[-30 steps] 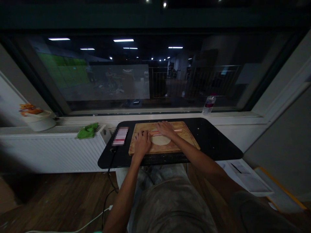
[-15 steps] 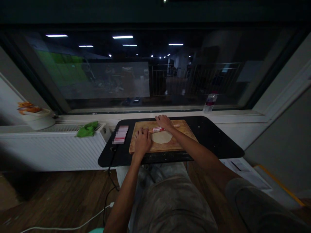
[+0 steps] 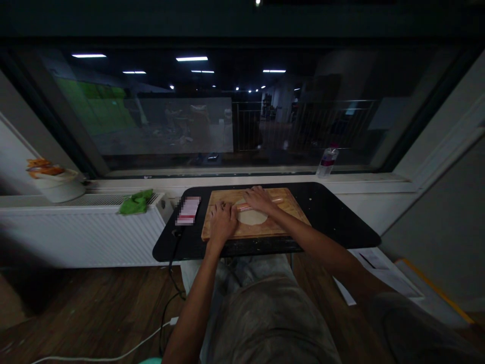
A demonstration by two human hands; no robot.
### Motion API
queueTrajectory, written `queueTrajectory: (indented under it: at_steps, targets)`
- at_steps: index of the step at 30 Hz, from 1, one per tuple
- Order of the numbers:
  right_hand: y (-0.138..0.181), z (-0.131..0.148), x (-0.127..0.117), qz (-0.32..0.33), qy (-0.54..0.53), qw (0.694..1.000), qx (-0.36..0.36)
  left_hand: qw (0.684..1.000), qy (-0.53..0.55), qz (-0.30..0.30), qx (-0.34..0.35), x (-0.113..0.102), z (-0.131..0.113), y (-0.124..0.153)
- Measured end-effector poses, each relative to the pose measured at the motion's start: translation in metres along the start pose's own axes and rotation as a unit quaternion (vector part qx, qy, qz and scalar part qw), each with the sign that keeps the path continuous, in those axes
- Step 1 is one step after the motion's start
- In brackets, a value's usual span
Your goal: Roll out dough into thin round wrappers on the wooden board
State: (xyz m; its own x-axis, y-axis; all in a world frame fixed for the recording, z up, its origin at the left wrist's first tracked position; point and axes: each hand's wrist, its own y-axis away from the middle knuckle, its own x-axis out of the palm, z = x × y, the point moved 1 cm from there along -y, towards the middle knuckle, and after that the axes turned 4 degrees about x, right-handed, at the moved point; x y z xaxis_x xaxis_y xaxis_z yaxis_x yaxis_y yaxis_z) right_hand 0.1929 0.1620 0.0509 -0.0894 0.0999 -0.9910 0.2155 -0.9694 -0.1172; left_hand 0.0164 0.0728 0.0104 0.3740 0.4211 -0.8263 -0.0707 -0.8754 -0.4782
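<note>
A thin, flat round of pale dough (image 3: 253,218) lies on a wooden cutting board (image 3: 282,228). Across its far part runs a slim rolling pin (image 3: 244,207) with a reddish wrap, its right end showing past my wrist. My right hand (image 3: 259,198) rests over the pin with bent fingers, palm down. At the pin's left end is my left hand (image 3: 223,219), its fingers curled over that end and partly hiding it.
The board sits on a small black table (image 3: 329,217). A phone (image 3: 188,210) lies at the left, near a black cable. On the windowsill stands a water bottle (image 3: 327,161). A green cloth (image 3: 135,201) and a white tub (image 3: 60,186) rest by the radiator (image 3: 94,232).
The rolling pin has rolled slightly toward me, and its red-and-white label has turned mostly out of sight. My right hand has come nearer with it; my left hand has hardly shifted.
</note>
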Motion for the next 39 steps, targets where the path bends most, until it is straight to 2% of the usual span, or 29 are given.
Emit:
queueTrajectory:
  at_steps: [6, 10, 14, 21, 27, 32, 39]
  targets:
    - [0.042, 0.001, 0.003, 0.001, 0.001, 1.0, 0.01, 1.0, -0.013, 0.003, -0.002, 0.0, -0.001, 0.0]
    - [0.054, 0.003, 0.003, -0.007, 0.001, 1.0, 0.011, 1.0, -0.012, -0.002, -0.008, 0.002, 0.0, 0.0]
    - [0.047, 0.003, 0.004, -0.003, 0.001, 1.0, 0.006, 1.0, -0.003, -0.008, -0.009, 0.003, 0.002, -0.001]
    - [0.005, -0.003, 0.002, 0.029, -0.016, 0.999, 0.016, 1.0, 0.013, 0.001, -0.011, 0.004, 0.004, 0.0]
    - [-0.02, 0.0, -0.008, 0.06, -0.052, 0.994, 0.081, 1.0, 0.015, -0.002, -0.007, 0.005, 0.006, 0.0]
    - [-0.012, 0.0, -0.005, 0.055, -0.038, 0.996, 0.058, 1.0, 0.013, 0.001, -0.006, 0.005, 0.007, 0.001]
    - [0.029, 0.004, 0.004, -0.018, -0.004, 1.0, 0.022, 1.0, 0.014, 0.002, 0.006, 0.007, 0.006, 0.001]
